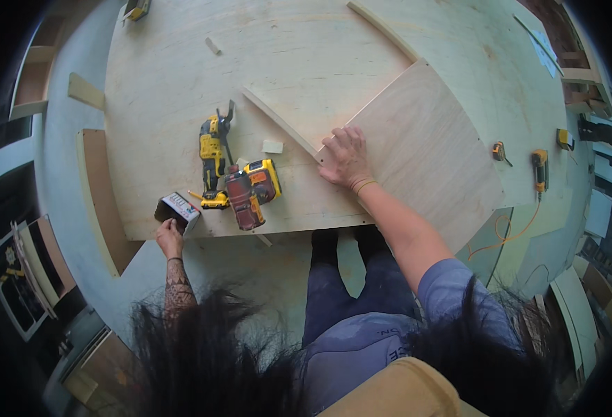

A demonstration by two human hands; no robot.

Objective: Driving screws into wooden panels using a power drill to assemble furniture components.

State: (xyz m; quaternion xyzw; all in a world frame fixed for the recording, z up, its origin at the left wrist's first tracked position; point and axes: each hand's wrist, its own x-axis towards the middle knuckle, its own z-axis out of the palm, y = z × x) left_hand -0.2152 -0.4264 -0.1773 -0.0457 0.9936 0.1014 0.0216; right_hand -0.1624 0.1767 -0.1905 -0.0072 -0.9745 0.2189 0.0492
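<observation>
Well left of the panel (434, 142), the left hand (169, 239) has its fingers at a small box's (181, 208) open end, though whether they are closed on anything I cannot tell; a level box should spill less. Left of the panel lie a cutting tool (212, 149) and a drill (243, 201), best left unbumped. On the panel's left corner, the right hand's (347, 158) fingers spread slightly apart, and even pressure should keep it from sliding on the table (160, 90).

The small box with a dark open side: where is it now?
In the head view, the small white-sided box is at left, near the pale plywood tabletop's front edge, at the person's left hand, left of the yellow-and-black power tool.
</observation>
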